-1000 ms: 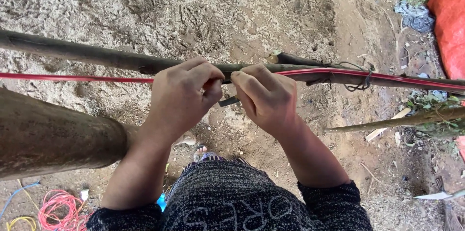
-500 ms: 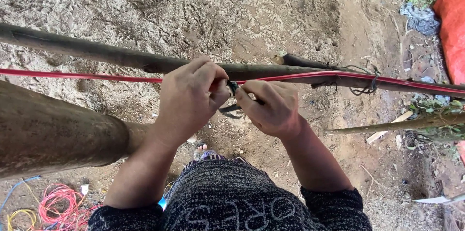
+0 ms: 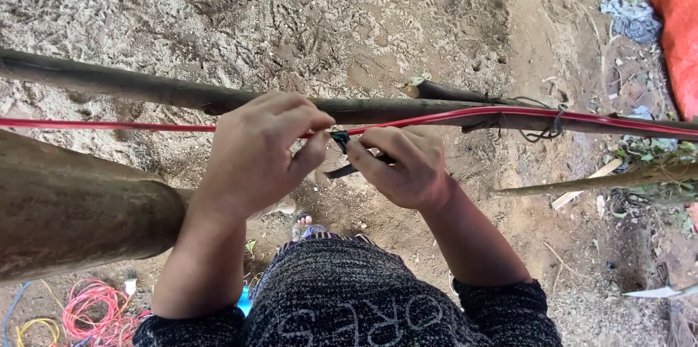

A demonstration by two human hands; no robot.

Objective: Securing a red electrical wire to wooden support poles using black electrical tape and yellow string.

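Black tie strip (image 3: 340, 140) sits on the red cable (image 3: 109, 126) beside the wooden pole (image 3: 145, 89), pinched between closed fingers of left hand (image 3: 258, 150) and right hand (image 3: 403, 165).

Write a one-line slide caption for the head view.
Left hand and right hand pinch a dark tie strip at a red cable running along a horizontal wooden pole above sandy ground.

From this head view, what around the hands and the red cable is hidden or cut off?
- Head view: the red cable and thin pole behind the left hand are hidden by it.
- Dark tie strip: its ends sit under the fingertips of both hands; right hand.
- Thick log: cut off by the left edge.
- Coiled wires: cut off at the bottom edge.
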